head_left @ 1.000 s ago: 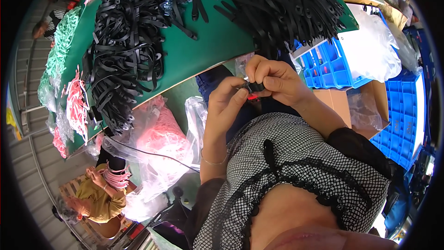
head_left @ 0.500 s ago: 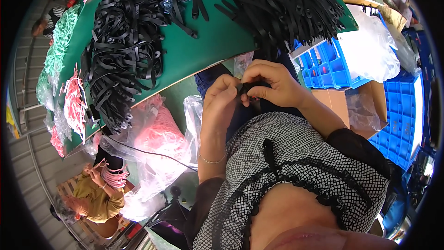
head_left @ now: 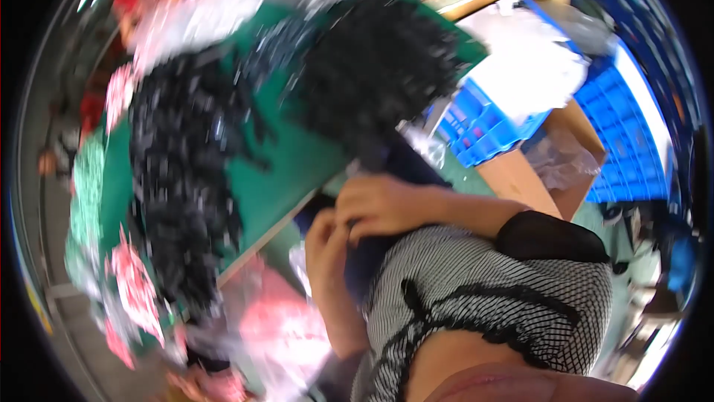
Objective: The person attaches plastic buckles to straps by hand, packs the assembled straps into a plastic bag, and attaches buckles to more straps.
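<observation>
Over my lap, below the front edge of a green table [head_left: 286, 186], my two hands meet. My left hand [head_left: 327, 244] is closed, fingertips bent toward the other hand. Bent fingers also show on my right hand [head_left: 381, 205], which touches the left from above. Blur and the fingers hide whatever is between them; a small black piece showed there in the earlier frame. Beyond the hands, a heap of black straps [head_left: 182, 186] covers the table's left part. Another pile of black straps [head_left: 375, 67] lies at the far right, with small clear pieces [head_left: 279, 49] between the heaps.
Right of me stand a blue crate [head_left: 476, 125] with white plastic on it, an open cardboard box [head_left: 520, 182] and another blue crate [head_left: 625, 130]. A bag of pink material [head_left: 286, 320] lies left of my legs. Green cords [head_left: 88, 186] hang at the table's left end.
The view has swung and blurred, so the table sits lower and farther left. My hands have drawn closer together, and the black piece no longer shows. The co-worker at lower left is mostly out of view.
</observation>
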A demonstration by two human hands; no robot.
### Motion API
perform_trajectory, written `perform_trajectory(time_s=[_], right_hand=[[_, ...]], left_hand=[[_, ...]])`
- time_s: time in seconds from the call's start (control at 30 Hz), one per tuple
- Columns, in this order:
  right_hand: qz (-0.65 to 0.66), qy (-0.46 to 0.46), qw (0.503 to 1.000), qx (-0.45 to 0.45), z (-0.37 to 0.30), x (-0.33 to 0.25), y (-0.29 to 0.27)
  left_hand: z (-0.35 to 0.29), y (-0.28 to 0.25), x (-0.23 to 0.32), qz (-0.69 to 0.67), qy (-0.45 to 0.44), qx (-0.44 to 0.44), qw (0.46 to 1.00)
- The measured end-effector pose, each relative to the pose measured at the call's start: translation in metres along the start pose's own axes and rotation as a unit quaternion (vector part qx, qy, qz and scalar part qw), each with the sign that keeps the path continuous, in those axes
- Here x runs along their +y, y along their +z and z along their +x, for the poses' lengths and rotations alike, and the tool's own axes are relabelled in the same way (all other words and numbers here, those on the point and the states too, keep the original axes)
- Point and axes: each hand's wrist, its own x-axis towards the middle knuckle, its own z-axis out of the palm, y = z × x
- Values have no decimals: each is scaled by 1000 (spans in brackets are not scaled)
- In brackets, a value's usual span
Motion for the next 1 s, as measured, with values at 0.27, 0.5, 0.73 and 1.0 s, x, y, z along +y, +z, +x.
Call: perform_trajectory(time_s=[0.27, 0.5, 0.73, 1.0], right_hand=[[35, 124, 990, 52, -15, -14, -3], [160, 120, 979, 34, -22, -9, -6], [402, 166, 900, 19, -25, -29, -2], [527, 160, 834, 26, -28, -33, 3]], left_hand=[[-8, 38, 14, 87, 141, 61, 984], [-7, 41, 21, 208, 69, -1, 976], [-10, 36, 9, 72, 94, -102, 988], [-9, 16, -15, -169, 109, -156, 967]])
